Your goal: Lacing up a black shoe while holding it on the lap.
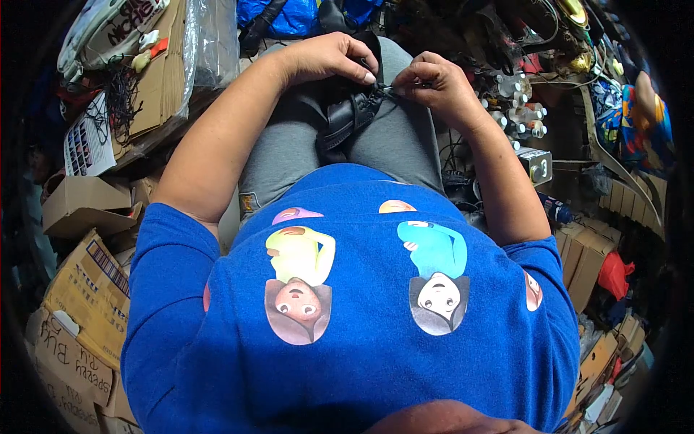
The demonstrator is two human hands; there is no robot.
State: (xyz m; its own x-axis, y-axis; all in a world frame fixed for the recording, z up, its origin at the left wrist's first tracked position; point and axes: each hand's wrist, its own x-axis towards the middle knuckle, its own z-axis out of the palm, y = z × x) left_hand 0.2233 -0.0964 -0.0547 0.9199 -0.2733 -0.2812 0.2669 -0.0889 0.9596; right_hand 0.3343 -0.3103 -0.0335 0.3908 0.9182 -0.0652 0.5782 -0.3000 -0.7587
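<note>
A black shoe (350, 119) lies across my lap, on the grey trousers (399, 141). My left hand (329, 59) is closed on the far part of the shoe, thumb and fingers bent round its dark edge. Close by on the right, my right hand (439, 85) is pinched at the shoe's edge. A short thin pale piece (387, 89) runs from its fingertips to the shoe; whether it is a needle or thread is too small to tell. The two hands are a little apart, and my left hand partly hides the shoe.
Flattened cardboard (153, 94) and a clear plastic sheet (211, 50) lie at the left. An open carton (87, 206) stands nearer. Several small bottles (524, 114) and a metal can (536, 166) are right of my knee. Blue bags (293, 18) lie beyond my knees.
</note>
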